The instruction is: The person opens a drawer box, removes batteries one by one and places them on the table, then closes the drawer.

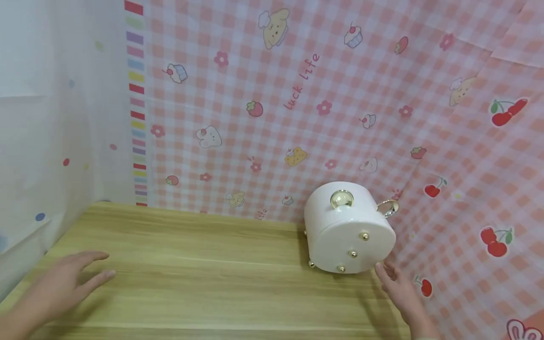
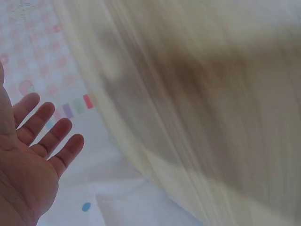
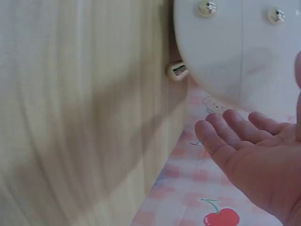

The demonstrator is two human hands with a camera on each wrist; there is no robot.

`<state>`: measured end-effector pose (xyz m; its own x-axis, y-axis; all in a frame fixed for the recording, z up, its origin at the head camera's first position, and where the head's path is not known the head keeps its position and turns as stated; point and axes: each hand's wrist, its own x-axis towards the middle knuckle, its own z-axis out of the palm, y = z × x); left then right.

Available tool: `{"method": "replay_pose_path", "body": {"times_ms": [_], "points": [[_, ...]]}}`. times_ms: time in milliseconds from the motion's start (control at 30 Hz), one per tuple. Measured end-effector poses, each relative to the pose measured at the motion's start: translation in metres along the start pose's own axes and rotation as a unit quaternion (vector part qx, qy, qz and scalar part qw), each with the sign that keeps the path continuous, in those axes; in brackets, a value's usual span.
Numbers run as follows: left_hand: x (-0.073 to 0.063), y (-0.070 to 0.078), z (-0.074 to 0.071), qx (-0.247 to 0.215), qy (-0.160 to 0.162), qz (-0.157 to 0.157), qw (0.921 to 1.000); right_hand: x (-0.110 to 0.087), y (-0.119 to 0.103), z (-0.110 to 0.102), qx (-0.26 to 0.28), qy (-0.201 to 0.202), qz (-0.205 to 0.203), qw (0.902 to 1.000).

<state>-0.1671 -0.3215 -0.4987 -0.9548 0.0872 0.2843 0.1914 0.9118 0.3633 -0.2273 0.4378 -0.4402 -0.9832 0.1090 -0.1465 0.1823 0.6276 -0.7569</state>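
A white rounded box [image 1: 327, 245] stands on the wooden table near its back right. Its front carries gold ball knobs [image 1: 353, 254], a gold half-round piece [image 1: 342, 199] sits above them, and a gold ring-shaped handle [image 1: 388, 208] juts out on the right. My right hand [image 1: 397, 288] is by the box's lower right side, palm turned toward it, fingers loosely bent and holding nothing. Whether its fingertips touch the box, I cannot tell. On the far left, my left hand [image 1: 63, 283] hovers over the table, thumb and fingers spread, with nothing in it.
The wooden table [image 1: 204, 274] runs between both hands. Behind it hangs a pink checked cloth [image 1: 238, 94], which also closes the right side close to the box. A white cloth [image 1: 51, 156] hangs along the left edge.
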Motion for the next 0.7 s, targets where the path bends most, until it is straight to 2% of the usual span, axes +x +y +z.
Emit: {"method": "replay_pose_path", "body": {"times_ms": [67,233,333,433,500,567,700], "points": [[0.000,0.005,-0.001,-0.009,0.004,-0.004,0.9999,0.002,-0.005,-0.003,0.020,0.002,-0.012,0.9997],[0.003,0.018,0.001,-0.041,0.026,0.011,0.9988,0.012,-0.009,-0.013,0.075,0.028,-0.034,0.9962],[0.005,0.025,0.004,-0.058,0.010,0.016,0.9981,0.018,-0.007,-0.018,0.134,0.020,-0.041,0.9900],[0.005,0.031,0.008,-0.076,-0.018,0.009,0.9969,0.024,-0.010,-0.022,0.199,-0.002,-0.052,0.9786],[0.004,0.035,0.010,-0.090,-0.032,0.001,0.9955,0.028,-0.015,-0.023,0.217,-0.019,-0.065,0.9738],[0.003,0.037,0.011,-0.099,-0.040,-0.006,0.9943,0.033,-0.024,-0.024,0.238,-0.024,-0.062,0.9691],[0.001,0.043,0.009,-0.102,-0.039,-0.008,0.9940,0.042,-0.047,-0.030,0.242,0.001,-0.031,0.9698]]}}
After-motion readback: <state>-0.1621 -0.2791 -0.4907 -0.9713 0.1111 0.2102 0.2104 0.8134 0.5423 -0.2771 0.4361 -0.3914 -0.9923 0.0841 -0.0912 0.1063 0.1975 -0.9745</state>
